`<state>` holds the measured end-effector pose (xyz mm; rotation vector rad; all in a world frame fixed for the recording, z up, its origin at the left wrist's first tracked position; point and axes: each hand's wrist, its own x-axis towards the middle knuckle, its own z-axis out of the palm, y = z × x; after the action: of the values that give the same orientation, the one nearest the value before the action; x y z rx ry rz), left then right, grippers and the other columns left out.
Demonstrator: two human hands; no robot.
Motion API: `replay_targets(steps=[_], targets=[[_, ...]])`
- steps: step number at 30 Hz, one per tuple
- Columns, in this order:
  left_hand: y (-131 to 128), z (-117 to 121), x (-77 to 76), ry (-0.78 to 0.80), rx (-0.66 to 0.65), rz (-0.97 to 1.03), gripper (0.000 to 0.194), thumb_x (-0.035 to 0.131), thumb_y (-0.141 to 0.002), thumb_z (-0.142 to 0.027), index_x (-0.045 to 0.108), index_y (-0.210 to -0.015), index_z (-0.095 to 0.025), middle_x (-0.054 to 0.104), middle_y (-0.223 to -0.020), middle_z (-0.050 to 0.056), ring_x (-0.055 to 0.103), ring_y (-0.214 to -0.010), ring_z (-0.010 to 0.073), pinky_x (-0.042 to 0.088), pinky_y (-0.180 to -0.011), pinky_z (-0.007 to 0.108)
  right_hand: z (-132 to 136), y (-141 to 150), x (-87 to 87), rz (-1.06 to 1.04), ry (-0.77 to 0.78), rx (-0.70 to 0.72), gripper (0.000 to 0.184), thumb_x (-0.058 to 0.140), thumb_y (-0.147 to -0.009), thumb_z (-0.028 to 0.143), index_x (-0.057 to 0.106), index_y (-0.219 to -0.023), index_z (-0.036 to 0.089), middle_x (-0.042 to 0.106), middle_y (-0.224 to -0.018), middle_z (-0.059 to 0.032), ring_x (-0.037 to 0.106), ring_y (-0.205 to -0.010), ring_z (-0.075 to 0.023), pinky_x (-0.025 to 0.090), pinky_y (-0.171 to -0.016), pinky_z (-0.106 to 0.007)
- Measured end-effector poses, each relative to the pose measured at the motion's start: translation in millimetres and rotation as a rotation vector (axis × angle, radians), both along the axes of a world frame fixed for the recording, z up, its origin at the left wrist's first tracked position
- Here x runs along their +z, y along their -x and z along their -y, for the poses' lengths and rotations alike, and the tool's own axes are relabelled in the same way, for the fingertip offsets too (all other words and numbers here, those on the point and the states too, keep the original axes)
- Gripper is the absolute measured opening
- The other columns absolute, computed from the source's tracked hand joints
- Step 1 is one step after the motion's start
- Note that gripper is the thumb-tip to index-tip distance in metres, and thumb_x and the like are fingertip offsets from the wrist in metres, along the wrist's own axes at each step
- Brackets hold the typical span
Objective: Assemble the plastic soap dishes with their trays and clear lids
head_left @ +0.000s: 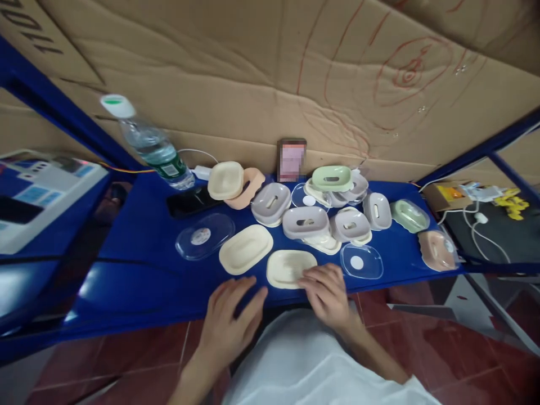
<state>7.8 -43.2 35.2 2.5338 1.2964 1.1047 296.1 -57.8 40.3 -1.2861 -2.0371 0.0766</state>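
Near the front edge of the table, the left hand has its grip apart; the right hand touches a cream dish, its grip one cannot tell.

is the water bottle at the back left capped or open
Capped: the bottle has a white lid with a green mark covering its mouth.

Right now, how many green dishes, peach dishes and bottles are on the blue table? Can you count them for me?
Green dishes: 2
Peach dishes: 2
Bottle: 1
Total: 5
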Motion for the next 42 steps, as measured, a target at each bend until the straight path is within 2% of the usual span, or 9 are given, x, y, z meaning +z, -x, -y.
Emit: replay_targets(steps=[4,10,15,19,21,26,29,33,42], targets=[[-4,-49,-34.6,0.030,0.092,-0.262,0.041,0.064,-0.102,-0.019,0.062,-0.143,-0.021,0.069,-0.143,0.016,0.066,-0.128,0.0329,0.048,-0.109,0.052,-1,17,-38.1,-0.005,0.153,-0.038,0.024,0.062,-0.103,0.014,0.075,-0.119,0.026,0.080,-0.123,-0.0051,0.075,-0.116,-0.0214,0.048,-0.108,-0.044],[-5,-70,-27.8,0.043,0.025,-0.243,0.028,0.062,-0.102,-0.010,0.068,-0.128,-0.020,0.080,-0.120,0.009,0.074,-0.108,0.0251,0.050,-0.091,0.040,-12,-1,-35.6,0.029,0.205,0.072,0.028,0.062,-0.104,0.013,0.072,-0.126,0.026,0.078,-0.132,-0.0059,0.071,-0.129,-0.0219,0.047,-0.118,-0.047],[-14,-66,-28.7,0.111,-0.007,0.059,0.035,0.066,-0.098,-0.003,0.067,-0.127,-0.022,0.077,-0.111,0.007,0.073,-0.104,0.0204,0.057,-0.091,0.035,-17,2,-33.8,0.006,0.237,0.067,0.032,0.060,-0.103,0.011,0.072,-0.129,0.025,0.078,-0.131,-0.0063,0.068,-0.135,-0.0231,0.048,-0.121,-0.049],[-25,-55,-29.7,0.131,0.071,0.276,0.038,0.066,-0.096,0.000,0.066,-0.125,-0.023,0.074,-0.109,0.004,0.074,-0.099,0.0173,0.062,-0.088,0.031,-18,4,-33.2,-0.002,0.298,0.051,0.034,0.061,-0.103,0.013,0.072,-0.131,0.029,0.079,-0.130,-0.0046,0.067,-0.136,-0.0249,0.039,-0.128,-0.057],[-28,-52,-30.1,0.107,0.141,0.258,0.037,0.067,-0.096,-0.001,0.065,-0.126,-0.023,0.074,-0.109,0.004,0.075,-0.100,0.0178,0.063,-0.088,0.031,-18,3,-33.8,-0.053,0.288,0.032,0.031,0.063,-0.102,0.014,0.073,-0.126,0.030,0.079,-0.129,-0.0034,0.069,-0.133,-0.0252,0.037,-0.128,-0.058],[-21,-46,-38.4,0.060,0.275,0.088,0.039,0.066,-0.099,-0.008,0.066,-0.135,-0.022,0.075,-0.118,0.008,0.074,-0.109,0.0225,0.061,-0.100,0.038,-18,-4,-36.6,-0.281,0.200,-0.048,0.028,0.061,-0.100,0.012,0.073,-0.117,0.030,0.079,-0.124,-0.0047,0.071,-0.123,-0.0257,0.052,-0.112,-0.051],[-16,-36,-50.0,0.096,0.285,-0.011,0.036,0.062,-0.103,-0.012,0.067,-0.136,-0.023,0.074,-0.126,0.010,0.073,-0.117,0.0243,0.058,-0.108,0.043,-19,-8,-37.4,-0.337,0.188,0.019,0.026,0.059,-0.099,0.010,0.072,-0.114,0.028,0.078,-0.122,-0.0058,0.071,-0.121,-0.0252,0.055,-0.104,-0.046],[-24,-27,-60.4,0.074,0.393,0.047,0.027,0.057,-0.105,-0.018,0.071,-0.128,-0.022,0.072,-0.130,0.011,0.071,-0.125,0.0258,0.057,-0.113,0.046,-20,-13,-38.0,-0.320,0.170,0.161,0.023,0.059,-0.100,0.012,0.071,-0.111,0.028,0.076,-0.124,-0.0062,0.070,-0.121,-0.0252,0.053,-0.105,-0.047],[-27,-39,-40.4,0.058,0.633,0.117,0.027,0.061,-0.105,-0.037,0.072,-0.121,-0.018,0.065,-0.133,0.015,0.064,-0.128,0.0284,0.052,-0.114,0.049,-17,-23,-47.7,-0.352,0.190,0.144,0.022,0.058,-0.104,0.015,0.071,-0.117,0.027,0.070,-0.133,-0.0078,0.063,-0.131,-0.0257,0.047,-0.112,-0.048]])
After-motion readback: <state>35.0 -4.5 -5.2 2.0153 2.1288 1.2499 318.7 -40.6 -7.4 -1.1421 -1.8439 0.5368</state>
